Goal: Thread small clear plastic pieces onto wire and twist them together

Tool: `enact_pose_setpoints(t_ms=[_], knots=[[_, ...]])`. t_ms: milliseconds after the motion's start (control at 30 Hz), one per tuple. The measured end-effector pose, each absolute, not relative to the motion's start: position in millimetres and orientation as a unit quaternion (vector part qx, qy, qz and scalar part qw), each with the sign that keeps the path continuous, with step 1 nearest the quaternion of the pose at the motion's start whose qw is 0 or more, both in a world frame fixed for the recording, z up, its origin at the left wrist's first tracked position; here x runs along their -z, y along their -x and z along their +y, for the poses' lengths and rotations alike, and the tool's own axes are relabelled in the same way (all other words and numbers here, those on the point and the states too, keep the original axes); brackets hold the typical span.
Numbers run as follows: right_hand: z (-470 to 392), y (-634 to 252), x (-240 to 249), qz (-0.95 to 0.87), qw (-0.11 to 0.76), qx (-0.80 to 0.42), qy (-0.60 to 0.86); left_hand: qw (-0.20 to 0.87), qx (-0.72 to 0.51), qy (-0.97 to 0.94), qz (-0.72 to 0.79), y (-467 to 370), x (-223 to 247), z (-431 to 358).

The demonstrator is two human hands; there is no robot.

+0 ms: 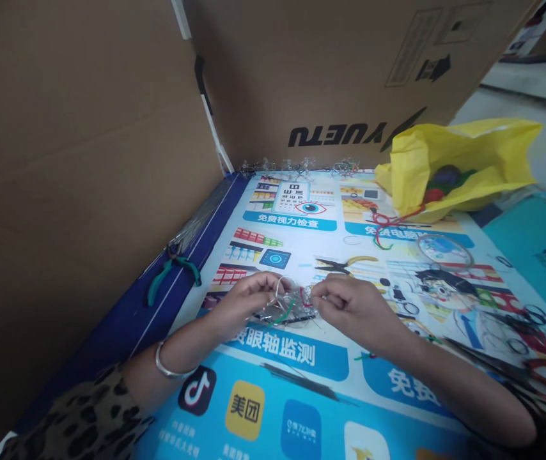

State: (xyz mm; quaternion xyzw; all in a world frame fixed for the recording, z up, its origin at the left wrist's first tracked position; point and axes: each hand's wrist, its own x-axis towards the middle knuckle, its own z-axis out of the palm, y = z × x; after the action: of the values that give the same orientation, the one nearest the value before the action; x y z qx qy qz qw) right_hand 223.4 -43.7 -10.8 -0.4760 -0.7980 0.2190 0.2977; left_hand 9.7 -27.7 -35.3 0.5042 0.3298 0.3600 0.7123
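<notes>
Between my hands is a wire piece (pixel 288 309) of bent silvery wire, with green and red strands in it. My left hand (pixel 249 299) is closed on its left side, thumb and fingers pinching the wire near a pale loop that stands up. At the right end, the fingers of my right hand (pixel 350 308) are pinched together on a wire by the red strand; the tips are partly hidden. Just beyond the right hand lie yellow-handled pliers (pixel 347 263). Teal-handled pliers (pixel 173 276) rest to the left, beside a bundle of straight silvery wires (pixel 196 223).
Cardboard walls (pixel 350 70) enclose the left and back of the printed sheet (pixel 292 249). Several small wire figures (pixel 302 167) line the back. A yellow bag (pixel 412 169) holds coloured balls or spools. Red and green wire (pixel 384 231), a wire coil (pixel 445 249) and scissors (pixel 527 316) lie on the right.
</notes>
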Motion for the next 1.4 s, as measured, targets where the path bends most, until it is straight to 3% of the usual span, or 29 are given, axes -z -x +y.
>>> enact_pose_setpoints(t_ms=[300, 600, 867, 1067, 1400], knots=[[-44, -223, 10, -0.796, 0.301, -0.213, 0.481, 0.553, -0.333, -0.672, 0.363, -6, 28, -29], [-49, -224, 9, -0.814, 0.302, -0.156, 0.471, 0.481, -0.398, -0.669, 0.403, -12, 33, -34], [-60, -220, 12, -0.846, 0.300, -0.100, 0.429, 0.265, -0.455, -0.738, 0.422, -8, 25, -38], [-69, -215, 9, -0.866, 0.287, -0.032, 0.409, 0.042, -0.469, -0.837, 0.277, 1, 27, -42], [-75, -218, -7, -0.840, 0.299, -0.220, 0.395, -0.174, -0.433, -0.883, 0.056, 12, 8, -42]])
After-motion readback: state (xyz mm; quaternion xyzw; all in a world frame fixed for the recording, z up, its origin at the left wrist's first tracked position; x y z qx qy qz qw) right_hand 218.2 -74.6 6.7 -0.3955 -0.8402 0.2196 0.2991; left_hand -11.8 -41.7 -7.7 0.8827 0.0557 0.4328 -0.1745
